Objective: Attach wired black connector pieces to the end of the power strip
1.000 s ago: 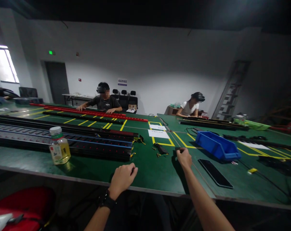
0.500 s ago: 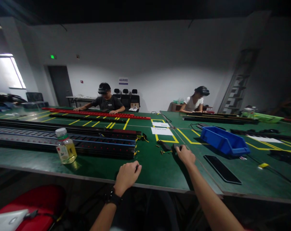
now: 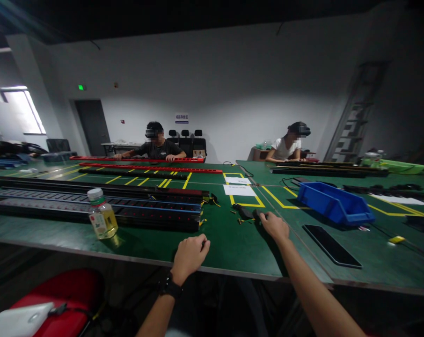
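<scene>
My left hand (image 3: 191, 254), with a black watch on the wrist, is closed in a loose fist at the table's near edge. Its curled fingers hide whatever may be inside. Further right and forward, my right hand (image 3: 275, 225) reaches over the green table (image 3: 229, 250), its fingers closed on a small dark object (image 3: 257, 213) mostly covered by them. Just left of those fingers lies a black device (image 3: 245, 212), with small yellow-ended wires (image 3: 245, 221) beside it. Long black rails (image 3: 170, 223) end to the left of my hands.
A drink bottle (image 3: 103, 217) stands before the rails. To the right are a black tablet-like slab (image 3: 331, 245) and a blue bin (image 3: 334, 206). White paper sheets (image 3: 239, 190) lie ahead. Across the table, two people in headsets work beside long strips, including a red strip (image 3: 138, 159).
My hands keep nearly the same pose while the view shifts slightly. Across the table, one person has raised a red strip away from another red strip.
</scene>
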The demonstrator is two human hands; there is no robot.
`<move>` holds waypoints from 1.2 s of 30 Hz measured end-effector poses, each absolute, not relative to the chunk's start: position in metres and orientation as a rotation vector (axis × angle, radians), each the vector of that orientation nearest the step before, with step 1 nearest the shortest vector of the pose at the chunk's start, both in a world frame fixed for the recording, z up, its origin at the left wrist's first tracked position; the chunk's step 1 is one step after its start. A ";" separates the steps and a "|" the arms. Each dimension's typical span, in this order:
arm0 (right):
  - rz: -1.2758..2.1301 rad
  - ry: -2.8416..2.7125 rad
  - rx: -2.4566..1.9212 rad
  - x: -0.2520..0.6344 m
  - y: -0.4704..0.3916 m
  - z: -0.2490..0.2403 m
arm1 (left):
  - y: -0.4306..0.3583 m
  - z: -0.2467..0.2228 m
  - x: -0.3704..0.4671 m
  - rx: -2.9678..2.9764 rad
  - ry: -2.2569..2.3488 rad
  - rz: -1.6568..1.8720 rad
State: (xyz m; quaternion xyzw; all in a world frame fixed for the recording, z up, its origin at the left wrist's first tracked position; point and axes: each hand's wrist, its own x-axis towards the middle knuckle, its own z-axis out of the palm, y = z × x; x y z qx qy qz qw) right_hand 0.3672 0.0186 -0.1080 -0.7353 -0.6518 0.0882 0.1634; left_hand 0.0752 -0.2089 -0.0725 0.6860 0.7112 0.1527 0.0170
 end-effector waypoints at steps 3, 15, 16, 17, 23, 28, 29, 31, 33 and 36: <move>0.234 -1.855 -2.101 0.368 0.020 -0.110 | -0.209 -0.073 0.075 2.117 2.224 0.456; 0.238 -1.854 -2.099 0.368 0.018 -0.108 | -0.208 -0.078 0.073 2.154 2.204 0.509; 0.236 -1.855 -2.097 0.368 0.017 -0.107 | -0.208 -0.078 0.073 2.155 2.204 0.505; 0.233 -1.855 -2.095 0.368 0.016 -0.107 | -0.208 -0.078 0.073 2.156 2.205 0.501; 0.225 -1.853 -2.090 0.367 0.014 -0.106 | -0.208 -0.077 0.073 2.187 2.206 0.499; 0.225 -1.859 -2.066 0.367 0.014 -0.106 | -0.208 -0.078 0.073 2.189 2.204 0.507; 0.221 -1.859 -2.062 0.367 0.014 -0.106 | -0.207 -0.079 0.073 2.188 2.208 0.506; 0.218 -1.858 -2.068 0.367 0.015 -0.106 | -0.207 -0.080 0.072 2.181 2.217 0.498; 0.218 -1.859 -2.080 0.368 0.016 -0.106 | -0.206 -0.080 0.073 2.173 2.228 0.485; 0.213 -1.864 -2.079 0.368 0.016 -0.106 | -0.205 -0.081 0.073 2.168 2.243 0.479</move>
